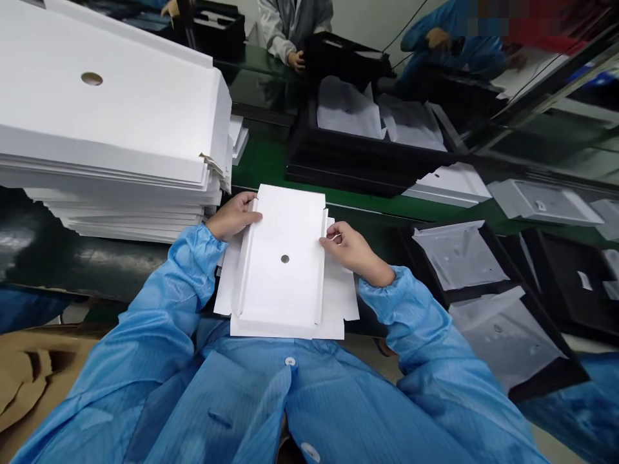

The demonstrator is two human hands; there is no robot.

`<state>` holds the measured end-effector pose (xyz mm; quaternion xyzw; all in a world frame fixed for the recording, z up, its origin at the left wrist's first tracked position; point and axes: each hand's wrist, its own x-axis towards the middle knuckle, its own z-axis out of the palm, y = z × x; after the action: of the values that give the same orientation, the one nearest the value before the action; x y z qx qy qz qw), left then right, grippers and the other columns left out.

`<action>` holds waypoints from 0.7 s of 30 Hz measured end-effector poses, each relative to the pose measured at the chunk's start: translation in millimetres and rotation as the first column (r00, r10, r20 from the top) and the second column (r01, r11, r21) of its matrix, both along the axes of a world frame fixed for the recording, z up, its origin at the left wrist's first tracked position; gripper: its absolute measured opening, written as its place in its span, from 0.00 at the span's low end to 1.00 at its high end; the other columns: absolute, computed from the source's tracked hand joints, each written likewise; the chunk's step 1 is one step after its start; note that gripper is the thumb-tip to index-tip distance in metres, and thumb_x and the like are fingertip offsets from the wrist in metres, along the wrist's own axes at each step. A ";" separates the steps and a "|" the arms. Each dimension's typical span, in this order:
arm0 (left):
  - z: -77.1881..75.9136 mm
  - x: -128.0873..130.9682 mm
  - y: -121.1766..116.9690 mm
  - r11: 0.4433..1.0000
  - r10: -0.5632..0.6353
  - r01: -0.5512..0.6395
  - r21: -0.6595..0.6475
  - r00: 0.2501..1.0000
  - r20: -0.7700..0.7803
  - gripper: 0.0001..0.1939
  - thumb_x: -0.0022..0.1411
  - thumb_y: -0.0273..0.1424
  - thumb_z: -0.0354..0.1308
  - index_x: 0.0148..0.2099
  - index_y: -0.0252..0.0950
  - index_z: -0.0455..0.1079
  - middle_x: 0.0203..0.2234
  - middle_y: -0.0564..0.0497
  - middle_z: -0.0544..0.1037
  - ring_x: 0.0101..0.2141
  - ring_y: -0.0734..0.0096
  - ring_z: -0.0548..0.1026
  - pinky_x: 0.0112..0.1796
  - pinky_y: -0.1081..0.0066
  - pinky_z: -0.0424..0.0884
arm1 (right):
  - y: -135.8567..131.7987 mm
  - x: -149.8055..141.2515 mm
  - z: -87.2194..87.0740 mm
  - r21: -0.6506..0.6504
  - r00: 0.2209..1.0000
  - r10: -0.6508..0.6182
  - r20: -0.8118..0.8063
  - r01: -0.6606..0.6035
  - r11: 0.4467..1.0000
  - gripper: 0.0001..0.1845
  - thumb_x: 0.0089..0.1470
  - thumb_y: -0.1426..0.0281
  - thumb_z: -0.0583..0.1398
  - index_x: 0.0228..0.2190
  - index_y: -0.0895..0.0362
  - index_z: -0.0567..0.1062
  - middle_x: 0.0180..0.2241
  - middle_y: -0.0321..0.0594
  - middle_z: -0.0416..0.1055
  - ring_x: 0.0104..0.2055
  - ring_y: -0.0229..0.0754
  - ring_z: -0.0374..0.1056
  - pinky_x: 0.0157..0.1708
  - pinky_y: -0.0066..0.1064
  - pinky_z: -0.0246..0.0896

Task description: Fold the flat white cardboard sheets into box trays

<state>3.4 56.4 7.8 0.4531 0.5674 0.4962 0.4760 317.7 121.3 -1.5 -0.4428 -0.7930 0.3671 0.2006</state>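
A flat white cardboard box blank [283, 283] with a small round hole near its middle lies in front of me, its long side flaps folded up. My left hand [235, 216] is closed on the upper left flap. My right hand [351, 248] pinches the right flap near its upper end. Both arms are in blue sleeves. More white sheets lie under the blank.
A tall stack of white blanks [111, 129] stands at the left. Black trays with clear bags [483, 290] sit at the right, another black tray [362, 154] on the green belt [261, 161] ahead. Other people in coats [290, 29] work across the belt.
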 end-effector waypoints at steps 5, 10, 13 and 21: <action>-6.5 1.1 -9.4 0.999 0.008 -0.008 -0.050 1.000 -0.005 0.27 0.46 0.35 0.66 0.50 0.37 0.65 0.34 0.54 0.80 0.35 0.68 0.78 0.38 0.65 0.76 | 13.0 -23.4 -15.0 -0.343 0.915 -0.100 -0.390 -0.044 0.938 0.27 0.53 0.55 0.63 0.49 0.56 0.67 0.41 0.42 0.75 0.37 0.42 0.72 0.38 0.36 0.70; -10.7 -1.8 -9.7 0.992 0.103 -0.093 -0.089 0.987 0.120 0.23 0.48 0.42 0.69 0.41 0.36 0.68 0.28 0.56 0.77 0.29 0.73 0.75 0.33 0.72 0.71 | 17.6 -48.4 -18.7 -0.560 0.788 -0.242 -0.566 -0.152 0.815 0.19 0.47 0.59 0.68 0.39 0.53 0.72 0.36 0.35 0.78 0.37 0.44 0.75 0.41 0.38 0.72; -19.0 -6.4 -7.4 0.988 0.146 -0.135 -0.078 0.978 0.151 0.21 0.49 0.44 0.70 0.36 0.35 0.68 0.25 0.57 0.75 0.25 0.76 0.71 0.29 0.75 0.67 | 16.7 -51.9 -25.0 -0.599 0.751 -0.285 -0.596 -0.180 0.781 0.24 0.43 0.63 0.70 0.43 0.50 0.72 0.37 0.32 0.79 0.39 0.45 0.76 0.41 0.38 0.73; -40.4 4.0 -10.9 0.988 0.144 -0.135 -0.079 0.981 0.129 0.17 0.50 0.39 0.67 0.39 0.34 0.71 0.30 0.54 0.79 0.29 0.74 0.74 0.33 0.73 0.69 | 4.5 -45.0 -37.9 -0.589 0.759 -0.334 -0.559 -0.079 0.804 0.25 0.46 0.58 0.69 0.46 0.48 0.73 0.39 0.33 0.79 0.40 0.44 0.76 0.39 0.37 0.73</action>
<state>7.4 45.5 -32.6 0.3610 0.5816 0.5375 0.4924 272.7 125.8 -39.3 -0.3861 -0.4918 0.7031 0.3387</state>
